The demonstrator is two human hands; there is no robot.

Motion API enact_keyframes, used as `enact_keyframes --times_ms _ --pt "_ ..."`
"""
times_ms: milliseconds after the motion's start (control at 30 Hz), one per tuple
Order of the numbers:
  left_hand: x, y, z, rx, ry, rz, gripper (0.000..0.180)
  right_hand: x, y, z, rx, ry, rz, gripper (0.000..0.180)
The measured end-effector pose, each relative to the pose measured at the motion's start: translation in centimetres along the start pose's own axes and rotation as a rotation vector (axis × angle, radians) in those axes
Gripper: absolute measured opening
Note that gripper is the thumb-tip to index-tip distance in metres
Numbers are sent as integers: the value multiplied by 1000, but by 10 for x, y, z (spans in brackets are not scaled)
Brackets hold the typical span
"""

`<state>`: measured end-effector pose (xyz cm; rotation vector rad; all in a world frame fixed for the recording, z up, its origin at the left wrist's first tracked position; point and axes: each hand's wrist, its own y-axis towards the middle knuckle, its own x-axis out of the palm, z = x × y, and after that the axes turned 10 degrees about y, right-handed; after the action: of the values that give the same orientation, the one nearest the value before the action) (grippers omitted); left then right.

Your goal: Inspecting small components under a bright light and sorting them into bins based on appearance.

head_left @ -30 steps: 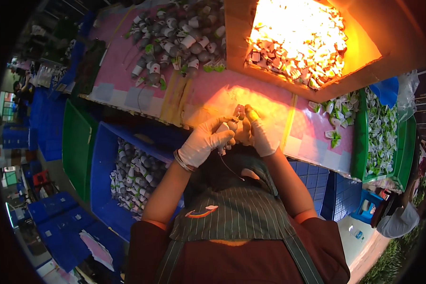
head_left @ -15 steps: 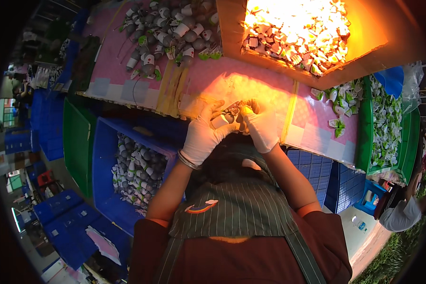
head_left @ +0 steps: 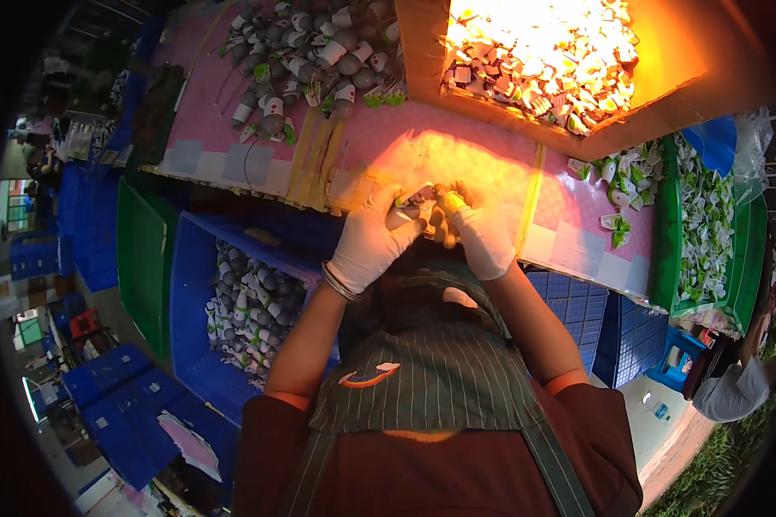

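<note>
Both of my hands wear pale work gloves and meet above the near edge of the pink-topped table. My left hand pinches a small white plastic piece with a hint of green, between thumb and fingers. On its right, my right hand is closed, its yellowish fingertips against the same piece. Whether the right fingers grip anything else is hidden. Beyond my hands, at the far left, lies a heap of grey-and-white rounded parts, some with thin wires.
A cardboard box full of small white-and-green pieces stands under glaring light at the far right. More such pieces fill a green crate on the right. Below the table's left edge, a blue bin holds many grey-and-white parts.
My left thumb and fingers have shifted around the piece, and less of its white body shows between the hands. Both hands stay nearly in place.
</note>
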<state>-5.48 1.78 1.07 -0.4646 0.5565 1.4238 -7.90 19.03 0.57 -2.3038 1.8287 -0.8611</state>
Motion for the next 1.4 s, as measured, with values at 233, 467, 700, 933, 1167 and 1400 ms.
enact_keyframes --times_ms 233,467,700,933,1167,1400 --pt "9 0 -4 124 189 210 33 4 -4 0 265 372 -170 25" --pt "8 0 -4 113 298 207 31 -2 9 -2 154 75 -112 16" --pt "10 -6 -8 -32 21 19 34 -4 24 14 -953 -914 -11 20" --pt "11 -4 -7 -342 -325 -147 29 -3 33 20 -675 -662 31 22" --pt "27 -5 -12 45 92 53 35 -16 32 8 -369 -699 -81 24" --pt "23 -4 -9 -10 8 -49 30 -21 24 10 -372 -802 -97 30"
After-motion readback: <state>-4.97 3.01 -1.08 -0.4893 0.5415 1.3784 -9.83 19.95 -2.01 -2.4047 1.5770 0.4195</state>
